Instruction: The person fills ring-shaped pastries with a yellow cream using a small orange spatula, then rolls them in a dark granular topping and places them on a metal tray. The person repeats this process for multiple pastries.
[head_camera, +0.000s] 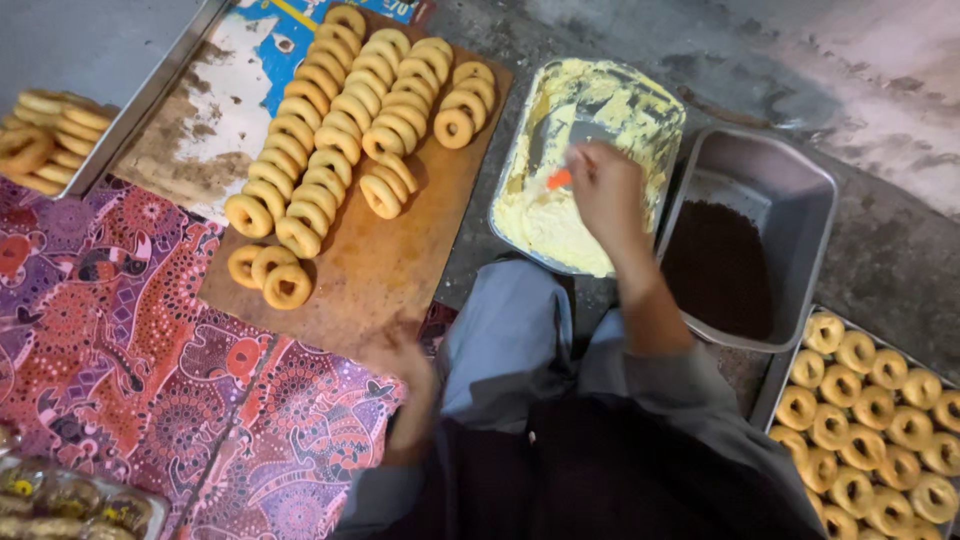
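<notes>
A patterned cloth (110, 350) in purple and red, the biggest thing here, fills the 8 o'clock part of the view, likely laid down to keep the work off the bare floor. On it at 11 o'clock lies a wooden board (385, 265) carrying plain doughnuts (340, 120), stood on edge in leaning rows, which packs many into little room. At 4 o'clock a tray of doughnuts (870, 410) lies flat in a single layer. A grey tin (790, 190) at 3 o'clock holds dark crumbs, just beside the cream tub (630, 105) at 1 o'clock; both sit within easy arm's reach. The right hand (605, 190) is clenched round an orange-handled spatula (565, 170), its blade down in the pale cream. The left hand (405, 360), near the board's lower edge, is blurred; I cannot tell whether it grips anything. Another doughnut pile (50, 135) sits at 10 o'clock.
</notes>
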